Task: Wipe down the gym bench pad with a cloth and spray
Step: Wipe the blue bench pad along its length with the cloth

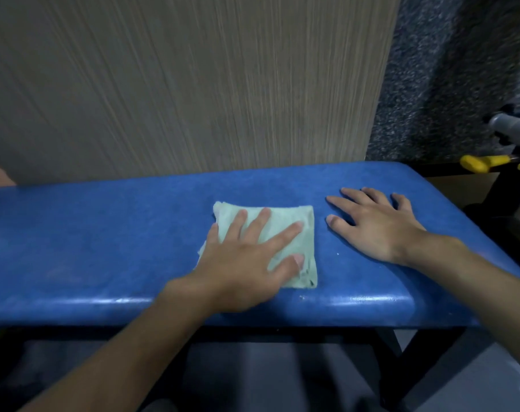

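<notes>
A pale wood-grain wall panel (178, 78) fills the far background, with a dark speckled surface (446, 69) beside it to the right. In front of them, the table is a gym bench seen side-on. Its blue pad (89, 233) runs from the left edge of the view to a rounded end at the right, and the near edge shows glossy highlights. A black metal frame (425, 361) carries the pad from below, over a grey floor.

Two bare forearms reach in from the near side. The left hand (244, 260) lies palm down on a folded pale green cloth (309, 245). Its grip is fully open, with the fingers straight and spread and the thumb out to the side, pressing the cloth flat and curling round nothing. The cloth sits on the pad right of its middle, roughly square, with one loose corner showing from under the heel of the hand.

The right hand (377, 224) rests flat on bare pad just beside the cloth, apart from it and nearer the pad's right end. Its grip is also open, fingers splayed and holding nothing.

Beyond the right end of the pad are a grey bar end (508, 124) and, below it, a yellow handle (485, 163). A few tiny white specks (338, 253) lie on the pad between the hands.
</notes>
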Available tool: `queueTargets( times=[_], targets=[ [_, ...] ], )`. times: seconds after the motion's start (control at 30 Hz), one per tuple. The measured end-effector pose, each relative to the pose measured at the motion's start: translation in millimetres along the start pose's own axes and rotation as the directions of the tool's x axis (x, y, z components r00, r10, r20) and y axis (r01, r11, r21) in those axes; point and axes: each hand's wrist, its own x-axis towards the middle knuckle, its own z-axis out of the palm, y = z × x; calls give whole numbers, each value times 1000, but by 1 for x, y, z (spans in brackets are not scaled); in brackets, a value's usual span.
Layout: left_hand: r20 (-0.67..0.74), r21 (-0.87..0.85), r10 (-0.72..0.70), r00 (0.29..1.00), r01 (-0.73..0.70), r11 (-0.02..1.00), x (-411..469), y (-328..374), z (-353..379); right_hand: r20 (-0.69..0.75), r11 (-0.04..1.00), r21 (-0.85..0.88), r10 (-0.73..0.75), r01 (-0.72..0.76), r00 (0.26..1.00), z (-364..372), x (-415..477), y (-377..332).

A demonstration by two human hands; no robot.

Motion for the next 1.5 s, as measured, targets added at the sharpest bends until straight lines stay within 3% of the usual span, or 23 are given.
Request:
queueTargets(
  times=[0.23,0.63,0.77,0.93,1.33,1.5],
  targets=[
    [24,7,-12,1000,12,1000,-18,4,-1,13,1000,-27,-4,5,1000,-8,4,-5],
    [45,0,-132,990,132,991,156,-49,-28,9,999,-38,-17,18,1000,5,10,-3],
    [40,-10,-164,986,164,986,177,-55,-31,-2,999,-30,-21,21,1000,4,10,-3],
    [32,-19,-131,991,132,991,147,-46,-26,-1,1000,-13,-19,19,1000,5,9,-3],
    [13,48,-13,1000,12,999,-22,-3,0,42,999,-38,1,1,999,-4,9,-5],
    [22,11,-13,1000,13,1000,-9,-9,-3,6,999,-17,-31,31,1000,-6,16,-14]
  ],
)
